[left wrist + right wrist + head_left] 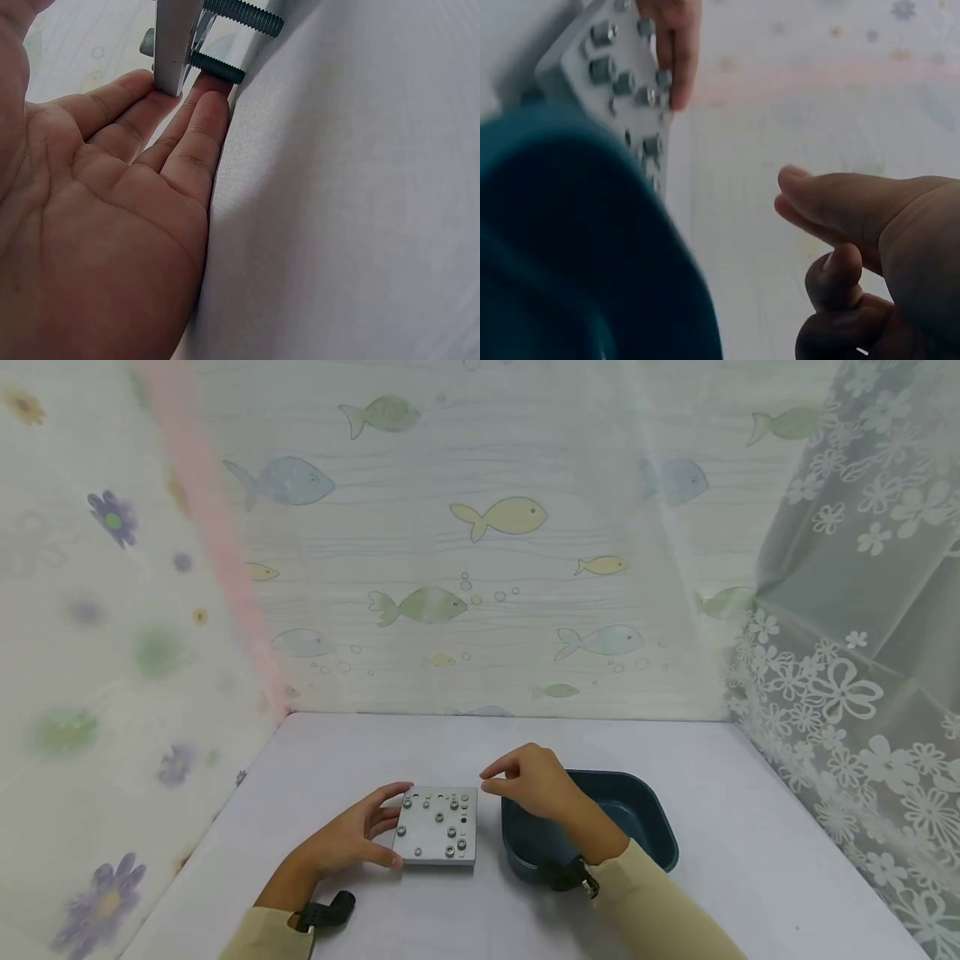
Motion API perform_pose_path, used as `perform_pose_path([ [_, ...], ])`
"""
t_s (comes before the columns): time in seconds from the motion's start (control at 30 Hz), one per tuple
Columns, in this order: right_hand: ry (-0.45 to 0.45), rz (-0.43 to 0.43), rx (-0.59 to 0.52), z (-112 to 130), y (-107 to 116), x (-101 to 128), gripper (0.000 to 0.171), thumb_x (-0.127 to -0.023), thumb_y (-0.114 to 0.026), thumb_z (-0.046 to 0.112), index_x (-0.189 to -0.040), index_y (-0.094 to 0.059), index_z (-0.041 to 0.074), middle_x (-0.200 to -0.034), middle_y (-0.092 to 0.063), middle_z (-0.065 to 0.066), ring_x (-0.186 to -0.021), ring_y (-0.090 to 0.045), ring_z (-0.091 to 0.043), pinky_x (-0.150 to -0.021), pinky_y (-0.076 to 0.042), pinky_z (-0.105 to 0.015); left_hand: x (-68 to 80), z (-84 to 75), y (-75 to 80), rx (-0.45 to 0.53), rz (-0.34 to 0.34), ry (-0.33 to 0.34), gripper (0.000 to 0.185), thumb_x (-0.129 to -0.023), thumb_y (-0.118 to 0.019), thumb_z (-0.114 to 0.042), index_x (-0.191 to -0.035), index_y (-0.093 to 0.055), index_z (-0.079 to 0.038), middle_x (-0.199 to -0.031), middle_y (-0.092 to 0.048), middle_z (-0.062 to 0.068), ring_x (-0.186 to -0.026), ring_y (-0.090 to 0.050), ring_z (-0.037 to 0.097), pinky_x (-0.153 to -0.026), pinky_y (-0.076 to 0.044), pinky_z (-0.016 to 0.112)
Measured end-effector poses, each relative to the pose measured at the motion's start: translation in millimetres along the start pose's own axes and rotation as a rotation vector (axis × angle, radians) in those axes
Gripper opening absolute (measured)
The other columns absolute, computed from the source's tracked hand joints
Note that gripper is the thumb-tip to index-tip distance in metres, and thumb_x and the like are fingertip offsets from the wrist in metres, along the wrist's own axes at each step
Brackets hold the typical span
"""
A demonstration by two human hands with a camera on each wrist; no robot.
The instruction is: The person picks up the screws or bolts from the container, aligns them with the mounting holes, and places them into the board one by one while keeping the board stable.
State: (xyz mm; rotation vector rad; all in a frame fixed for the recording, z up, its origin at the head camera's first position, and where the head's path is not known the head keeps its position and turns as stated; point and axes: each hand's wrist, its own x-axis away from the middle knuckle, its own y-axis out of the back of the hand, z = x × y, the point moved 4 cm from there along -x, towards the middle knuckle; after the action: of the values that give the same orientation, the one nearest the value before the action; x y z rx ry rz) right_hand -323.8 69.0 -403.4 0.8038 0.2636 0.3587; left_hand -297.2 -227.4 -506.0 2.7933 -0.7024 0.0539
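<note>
A square silver metal plate (427, 839) with several socket-head bolts in its top sits left of centre on the table. In the left wrist view, threaded bolt shanks (244, 16) stick out of its underside. My left hand (348, 837) grips the plate's left side, thumb at the near corner and fingers at the far edge. My right hand (534, 783) hovers over the left part of a dark teal bin (663, 827), right of the plate. Its thumb and index finger point toward the plate, tips slightly apart, and nothing shows between them; the other fingers are bent.
The teal bin stands close to the plate's right side, and my right forearm covers part of its inside. White cloth (360, 747) covers the table. Patterned curtains (495, 635) hang at the back and on both sides.
</note>
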Motion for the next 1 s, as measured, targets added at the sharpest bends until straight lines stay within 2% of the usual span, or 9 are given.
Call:
perform_pose_path([
  [0.1, -0.004, 0.038, -0.018, -13, 11, 4, 0.013, -0.092, -0.078, 0.030, -0.104, -0.084, 0.028, -0.082, -0.073, 0.010, -0.077, -0.061, -0.010, -0.062, -0.053, -0.025, -0.8, 0.6, 0.7, -0.002, -0.002, -0.004, 0.121, -0.067, -0.095, -0.007, -0.164, -0.026, -0.025, -0.164, -0.040, 0.012, -0.148, -0.044, 0.034, -0.119, -0.046, 0.041],
  [0.2, 0.006, 0.069, -0.016, -26, 20, 7, 0.014, -0.093, -0.078, 0.031, -0.104, -0.084, 0.027, -0.101, -0.078, 0.011, -0.095, -0.067, -0.009, -0.075, -0.060, -0.028, -0.7, 0.4, 0.6, -0.001, 0.003, -0.004, 0.121, -0.067, -0.095, -0.007, -0.164, -0.025, -0.024, -0.164, -0.039, 0.013, -0.149, -0.044, 0.034, -0.119, -0.046, 0.041],
  [0.33, 0.005, 0.096, 0.010, -46, 31, 11, 0.016, -0.092, -0.078, 0.034, -0.106, -0.084, 0.026, -0.107, -0.078, 0.009, -0.103, -0.069, -0.011, -0.082, -0.061, -0.032, -0.3, -0.9, -0.2, -0.004, 0.008, -0.006, 0.121, -0.068, -0.095, -0.007, -0.164, -0.025, -0.024, -0.164, -0.039, 0.014, -0.149, -0.044, 0.034, -0.117, -0.047, 0.035],
  [0.47, 0.006, 0.135, 0.038, -67, 37, 12, 0.017, -0.093, -0.078, 0.032, -0.107, -0.084, 0.024, -0.105, -0.079, 0.008, -0.105, -0.070, -0.013, -0.085, -0.062, -0.035, 0.0, -2.1, -0.4, 0.001, 0.014, -0.016, 0.120, -0.068, -0.095, -0.007, -0.165, -0.024, -0.023, -0.164, -0.038, 0.016, -0.149, -0.043, 0.035, -0.113, -0.050, 0.028],
  [0.57, 0.013, 0.173, 0.060, -78, 38, 12, 0.019, -0.094, -0.077, 0.029, -0.108, -0.083, 0.020, -0.099, -0.079, 0.007, -0.096, -0.071, -0.012, -0.079, -0.062, -0.034, 0.1, -2.1, -0.3, 0.010, 0.015, -0.015, 0.121, -0.068, -0.095, -0.007, -0.165, -0.024, -0.023, -0.164, -0.038, 0.014, -0.149, -0.044, 0.034, -0.112, -0.050, 0.026],
  [0.63, 0.009, 0.199, 0.070, -83, 39, 11, 0.019, -0.094, -0.076, 0.028, -0.109, -0.083, 0.018, -0.091, -0.079, 0.005, -0.084, -0.070, -0.010, -0.071, -0.060, -0.031, 0.0, -1.7, 0.0, 0.014, 0.013, -0.010, 0.121, -0.068, -0.095, -0.007, -0.165, -0.025, -0.024, -0.164, -0.039, 0.013, -0.149, -0.044, 0.033, -0.113, -0.050, 0.028],
  [0.77, -0.055, 0.258, 0.046, -88, 40, 10, 0.019, -0.095, -0.076, 0.025, -0.111, -0.082, 0.017, -0.075, -0.074, 0.001, -0.058, -0.060, -0.010, -0.054, -0.053, -0.027, -0.7, -1.1, 0.8, 0.018, 0.012, -0.007, 0.121, -0.068, -0.096, -0.007, -0.165, -0.025, -0.025, -0.164, -0.039, 0.012, -0.149, -0.044, 0.032, -0.115, -0.049, 0.033],
  [0.87, -0.096, 0.291, 0.028, -89, 40, 9, 0.019, -0.095, -0.076, 0.024, -0.112, -0.082, 0.018, -0.071, -0.072, 0.001, -0.052, -0.057, -0.011, -0.049, -0.052, -0.027, -1.2, -0.6, 1.2, 0.018, 0.013, -0.008, 0.122, -0.068, -0.096, -0.007, -0.165, -0.025, -0.025, -0.164, -0.038, 0.012, -0.149, -0.045, 0.032, -0.115, -0.049, 0.034],
  [1.0, -0.094, 0.319, 0.059, -92, 36, 7, 0.019, -0.095, -0.076, 0.023, -0.112, -0.082, 0.018, -0.070, -0.073, 0.002, -0.051, -0.060, -0.012, -0.048, -0.055, -0.028, -0.1, -1.2, 0.6, 0.032, 0.020, -0.005, 0.121, -0.068, -0.095, -0.006, -0.165, -0.024, -0.024, -0.164, -0.038, 0.012, -0.149, -0.044, 0.032, -0.113, -0.050, 0.030],
])
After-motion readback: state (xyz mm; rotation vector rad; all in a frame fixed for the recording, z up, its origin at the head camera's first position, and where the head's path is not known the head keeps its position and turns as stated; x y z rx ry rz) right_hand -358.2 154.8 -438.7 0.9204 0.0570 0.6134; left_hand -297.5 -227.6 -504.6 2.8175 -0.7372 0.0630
